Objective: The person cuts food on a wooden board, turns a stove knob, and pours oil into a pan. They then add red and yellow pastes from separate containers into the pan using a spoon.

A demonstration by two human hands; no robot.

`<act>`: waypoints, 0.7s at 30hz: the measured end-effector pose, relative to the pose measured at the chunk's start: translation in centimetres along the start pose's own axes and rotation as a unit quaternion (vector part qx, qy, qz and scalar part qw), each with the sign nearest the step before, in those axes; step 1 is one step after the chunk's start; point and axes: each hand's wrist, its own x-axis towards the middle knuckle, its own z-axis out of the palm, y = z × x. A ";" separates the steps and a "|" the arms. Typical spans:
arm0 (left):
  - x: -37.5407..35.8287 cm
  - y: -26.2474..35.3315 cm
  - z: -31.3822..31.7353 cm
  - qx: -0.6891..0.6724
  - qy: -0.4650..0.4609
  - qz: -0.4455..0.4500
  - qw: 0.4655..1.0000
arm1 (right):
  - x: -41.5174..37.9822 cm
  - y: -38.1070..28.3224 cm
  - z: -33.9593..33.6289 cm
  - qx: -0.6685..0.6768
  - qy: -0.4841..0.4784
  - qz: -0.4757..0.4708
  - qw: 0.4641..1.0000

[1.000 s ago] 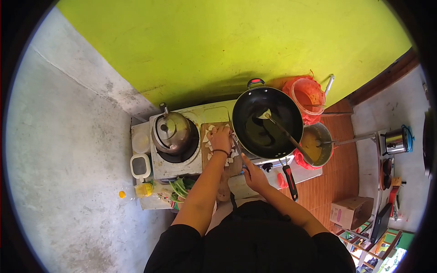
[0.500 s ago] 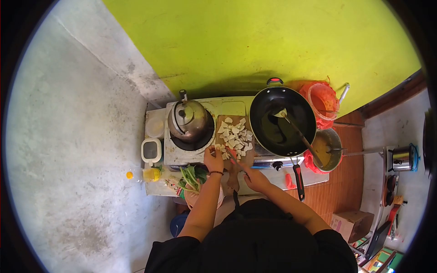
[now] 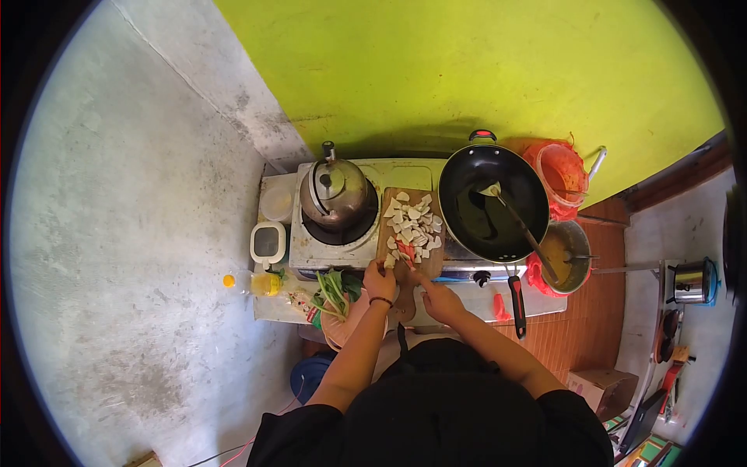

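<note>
My left hand (image 3: pixel 380 282) is over the lower left of the wooden cutting board (image 3: pixel 434 263), fingers bent together at a white chopped piece (image 3: pixel 391 262). In my right hand (image 3: pixel 443 302) is a knife (image 3: pixel 406 251) with a reddish blade, its tip pointing up and left among the food. A heap of flat white chopped pieces (image 3: pixel 412 221), of a kind I cannot make out, covers the board's upper part. The board's handle (image 3: pixel 403 305) points toward me, between my wrists.
Left of the board, a metal kettle (image 3: pixel 340 194) stands on the stove (image 3: pixel 311 253). To the right are a black wok (image 3: pixel 467 226) with a spatula (image 3: pixel 520 222) and a pot of yellowish mixture (image 3: pixel 574 272). Green leafy vegetables (image 3: pixel 336 296) and an oil bottle (image 3: pixel 264 283) lie at the front left.
The view has shifted slightly, so the stove things sit a little further right. The knife blade has swung closer to my left fingers, and my hands have drawn nearer together.
</note>
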 end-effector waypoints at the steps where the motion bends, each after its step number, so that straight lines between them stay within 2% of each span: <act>1: -0.2 0.0 0.1 -0.007 -0.011 -0.005 1.000 | 0.0 0.5 0.6 0.009 0.014 -0.007 1.000; 5: -0.2 0.9 -0.1 0.007 -0.046 -0.006 0.999 | -0.6 0.3 0.5 0.020 0.036 -0.059 0.997; 9: -0.2 1.6 -1.1 0.037 -0.060 -0.011 0.997 | -1.2 -0.2 0.0 -0.008 -0.029 -0.029 0.999; 12: -0.7 1.8 -1.4 0.028 -0.044 -0.044 0.998 | -1.5 0.0 -0.1 -0.010 -0.042 -0.033 0.999; 21: -0.7 0.3 -0.8 -0.014 -0.016 -0.038 0.999 | -1.3 0.4 0.2 -0.044 -0.044 -0.044 0.997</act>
